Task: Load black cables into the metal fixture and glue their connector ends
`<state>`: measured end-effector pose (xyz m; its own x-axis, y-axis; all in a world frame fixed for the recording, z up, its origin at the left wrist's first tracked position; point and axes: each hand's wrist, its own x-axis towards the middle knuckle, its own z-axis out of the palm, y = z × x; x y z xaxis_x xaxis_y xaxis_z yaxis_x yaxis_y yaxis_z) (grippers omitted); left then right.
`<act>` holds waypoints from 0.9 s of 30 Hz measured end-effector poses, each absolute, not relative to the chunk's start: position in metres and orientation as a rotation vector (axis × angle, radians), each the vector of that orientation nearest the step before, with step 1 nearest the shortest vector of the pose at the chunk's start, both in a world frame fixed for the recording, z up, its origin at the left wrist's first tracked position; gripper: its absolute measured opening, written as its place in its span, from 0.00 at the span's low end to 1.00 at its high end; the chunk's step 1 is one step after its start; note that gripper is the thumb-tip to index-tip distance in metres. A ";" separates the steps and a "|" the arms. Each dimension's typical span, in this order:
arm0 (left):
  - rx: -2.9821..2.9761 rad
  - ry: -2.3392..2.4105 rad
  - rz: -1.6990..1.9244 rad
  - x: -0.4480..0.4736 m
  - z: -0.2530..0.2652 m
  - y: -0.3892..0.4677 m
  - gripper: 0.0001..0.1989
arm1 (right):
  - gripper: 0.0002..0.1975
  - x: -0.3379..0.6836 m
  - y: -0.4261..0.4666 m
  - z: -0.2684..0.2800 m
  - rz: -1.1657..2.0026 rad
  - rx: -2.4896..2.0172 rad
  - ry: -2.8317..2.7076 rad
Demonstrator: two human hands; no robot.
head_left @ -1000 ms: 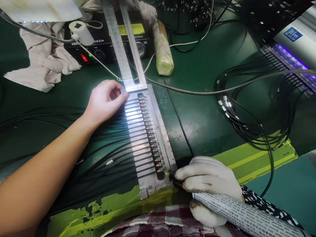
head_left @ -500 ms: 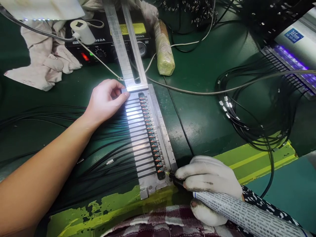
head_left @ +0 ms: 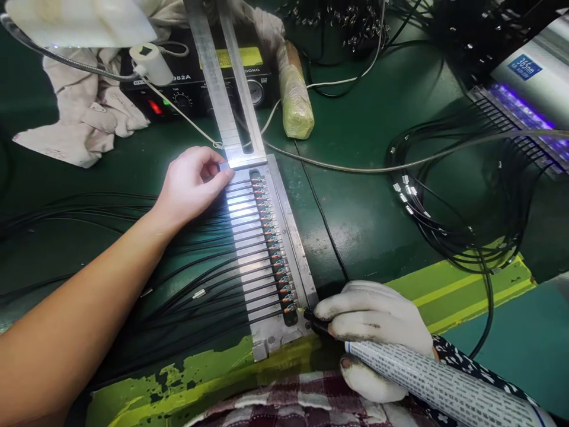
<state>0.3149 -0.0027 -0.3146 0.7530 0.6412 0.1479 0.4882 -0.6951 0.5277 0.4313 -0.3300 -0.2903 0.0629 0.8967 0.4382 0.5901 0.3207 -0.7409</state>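
A metal fixture [head_left: 260, 350] lies on the table, holding a row of black cables [head_left: 249, 252] whose stripped, orange-tipped ends [head_left: 272, 232] sit over its slot. My bare left hand [head_left: 191, 181] grips the fixture's upper left edge, thumb on top and fingers curled. In a white glove, my right hand [head_left: 382, 323] is closed around a dispensing syringe [head_left: 438, 379] wrapped in printed paper. The syringe's black front ends in a thin yellow-green tip [head_left: 301, 310], close to the lowest cable end; I cannot tell whether they touch.
Behind the fixture stands a black control box [head_left: 182, 98] with a dial, beside a wrapped bar [head_left: 297, 112] and crumpled cloth [head_left: 84, 124]. Coiled black cables [head_left: 427, 207] lie to the right, below a 365nm lamp unit [head_left: 533, 65]. A lamp [head_left: 80, 24] overhangs the upper left.
The syringe tip has moved slightly left, toward the lowest cable end. My left hand stays on the fixture. The whole view has shifted slightly.
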 end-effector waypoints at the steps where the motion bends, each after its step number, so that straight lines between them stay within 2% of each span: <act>1: 2.486 0.853 0.454 0.315 -0.316 -0.002 0.13 | 0.06 0.431 -0.330 -0.290 0.392 -1.359 -1.584; 4: 2.495 0.856 0.450 0.315 -0.321 0.001 0.16 | 0.06 0.431 -0.332 -0.292 0.442 -1.307 -1.330; 8: 2.578 0.854 0.368 0.313 -0.323 0.004 0.16 | 0.06 0.436 -0.324 -0.302 0.671 -1.135 -0.851; 13: 2.784 0.839 0.248 0.315 -0.289 -0.007 0.13 | 0.13 0.472 -0.285 -0.295 0.822 -0.823 -0.382; 18: 2.969 0.766 0.194 0.384 -0.257 -0.042 0.15 | 0.22 0.519 -0.257 -0.283 0.726 -0.700 -0.323; 19: 2.976 0.815 0.196 0.407 -0.257 -0.044 0.17 | 0.24 0.527 -0.253 -0.286 0.722 -0.685 -0.300; 21: 2.955 1.000 0.199 0.451 -0.258 -0.043 0.27 | 0.26 0.539 -0.249 -0.297 0.736 -0.674 -0.294; 23: 2.907 1.162 0.182 0.482 -0.257 -0.039 0.31 | 0.27 0.548 -0.249 -0.309 0.778 -0.670 -0.345; 27: 2.897 1.141 0.176 0.461 -0.242 -0.046 0.32 | 0.25 0.557 -0.258 -0.313 0.753 -0.636 -0.326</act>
